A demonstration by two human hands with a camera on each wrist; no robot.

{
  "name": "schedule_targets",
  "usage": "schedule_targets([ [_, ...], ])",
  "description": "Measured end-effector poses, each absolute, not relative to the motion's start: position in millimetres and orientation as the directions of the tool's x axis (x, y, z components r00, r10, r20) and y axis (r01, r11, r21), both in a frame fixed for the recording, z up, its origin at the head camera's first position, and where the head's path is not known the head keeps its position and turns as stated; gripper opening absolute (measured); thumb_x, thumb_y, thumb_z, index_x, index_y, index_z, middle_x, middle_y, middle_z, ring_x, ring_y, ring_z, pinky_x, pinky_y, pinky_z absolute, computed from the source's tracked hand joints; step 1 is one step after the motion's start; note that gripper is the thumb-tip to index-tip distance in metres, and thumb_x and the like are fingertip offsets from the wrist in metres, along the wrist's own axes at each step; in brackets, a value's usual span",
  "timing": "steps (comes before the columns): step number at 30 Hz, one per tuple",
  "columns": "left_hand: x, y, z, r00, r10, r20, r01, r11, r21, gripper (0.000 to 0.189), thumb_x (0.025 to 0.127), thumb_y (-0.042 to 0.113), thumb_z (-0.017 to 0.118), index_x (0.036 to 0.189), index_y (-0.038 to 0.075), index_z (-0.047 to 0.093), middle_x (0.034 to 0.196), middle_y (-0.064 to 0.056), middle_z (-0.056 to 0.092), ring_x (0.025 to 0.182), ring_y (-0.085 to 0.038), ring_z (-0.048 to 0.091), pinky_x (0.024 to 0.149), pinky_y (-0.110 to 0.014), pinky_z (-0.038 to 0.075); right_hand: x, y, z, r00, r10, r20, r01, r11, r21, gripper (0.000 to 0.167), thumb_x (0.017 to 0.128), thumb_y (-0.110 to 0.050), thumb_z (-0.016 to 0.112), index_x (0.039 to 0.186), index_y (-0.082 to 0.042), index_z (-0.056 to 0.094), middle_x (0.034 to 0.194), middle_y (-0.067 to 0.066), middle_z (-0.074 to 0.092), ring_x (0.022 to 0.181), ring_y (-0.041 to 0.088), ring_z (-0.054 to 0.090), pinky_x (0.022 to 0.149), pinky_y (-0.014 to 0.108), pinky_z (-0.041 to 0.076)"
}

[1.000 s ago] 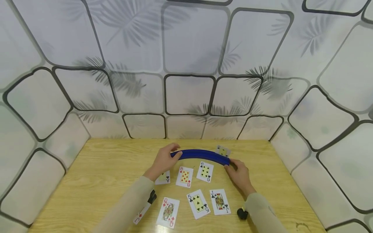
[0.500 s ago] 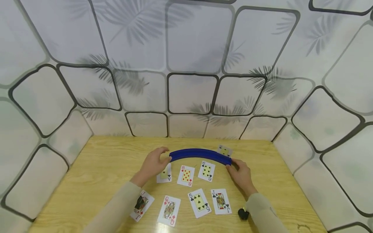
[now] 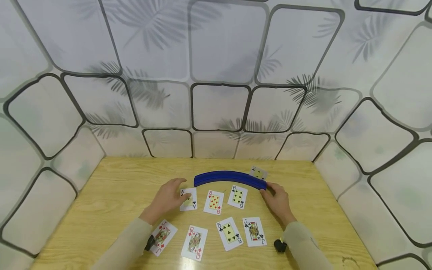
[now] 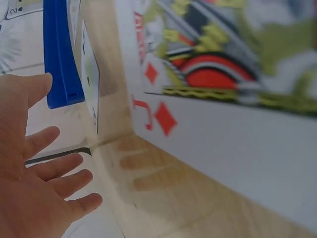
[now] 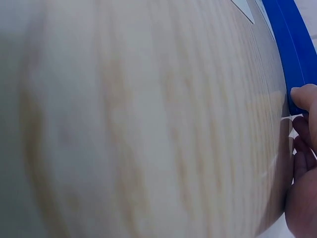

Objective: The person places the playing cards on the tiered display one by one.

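Observation:
A curved blue card holder (image 3: 226,175) lies on the table in the head view. My right hand (image 3: 277,202) pinches its right end between thumb and fingers; the right wrist view shows the thumb on the blue holder (image 5: 292,49). Fingers spread, my left hand (image 3: 166,198) hovers at the ace of clubs (image 3: 192,200), away from the holder's left end. In the left wrist view that hand (image 4: 44,173) holds nothing. The eight of diamonds (image 3: 214,203) and six of spades (image 3: 237,197) lie in front of the holder.
Closer to me are the jack of diamonds (image 3: 163,237), queen of diamonds (image 3: 194,243), five of clubs (image 3: 229,234) and jack of clubs (image 3: 254,231). A two (image 3: 258,173) lies behind the holder's right part. Patterned walls enclose the wooden table (image 3: 111,202).
My left hand has let go of the holder's left end and moved left and toward me, over the ace. The right hand keeps its grip on the other end.

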State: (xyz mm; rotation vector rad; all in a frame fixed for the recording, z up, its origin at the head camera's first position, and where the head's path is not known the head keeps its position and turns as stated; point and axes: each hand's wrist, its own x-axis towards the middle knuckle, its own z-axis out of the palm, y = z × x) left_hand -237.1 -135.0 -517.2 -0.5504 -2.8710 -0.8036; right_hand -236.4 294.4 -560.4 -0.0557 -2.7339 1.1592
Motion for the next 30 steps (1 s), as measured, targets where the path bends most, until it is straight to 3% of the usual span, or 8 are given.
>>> schedule_targets([
  [9,-226.6,-146.8,-522.6,-0.938,0.328,0.110,0.344,0.846,0.406,0.065,0.096,0.043,0.075,0.147,0.007,0.057,0.150,-0.026,0.057,0.141,-0.057,0.048,0.111,-0.087,0.025,-237.2,293.3,-561.2,-0.985,0.101,0.140,-0.031,0.693,-0.720,0.052,0.102,-0.025,0.071,0.145,0.003,0.059,0.149,0.027,0.058,0.144,0.045,0.049,0.124,0.058,0.036],
  [19,-225.1,-151.0,-526.1,-0.937,0.346,0.042,0.337,0.867,0.366,0.080,0.094,0.051,0.075,0.154,0.004,0.050,0.158,-0.036,0.043,0.145,-0.063,0.038,0.112,-0.088,0.020,-236.0,293.2,-558.3,-0.984,0.099,0.151,-0.040,0.698,-0.715,0.051,0.102,-0.022,0.071,0.144,0.005,0.059,0.149,0.028,0.058,0.143,0.046,0.049,0.124,0.058,0.036],
  [30,-224.4,-150.5,-528.8,-0.943,0.332,0.003,0.307,0.868,0.391,0.080,0.094,0.051,0.076,0.151,0.000,0.052,0.159,-0.039,0.039,0.147,-0.064,0.034,0.113,-0.086,0.023,-235.7,291.5,-556.9,-0.982,0.101,0.163,-0.047,0.696,-0.716,0.051,0.101,-0.020,0.072,0.142,0.006,0.059,0.146,0.030,0.059,0.141,0.047,0.050,0.122,0.059,0.038],
])
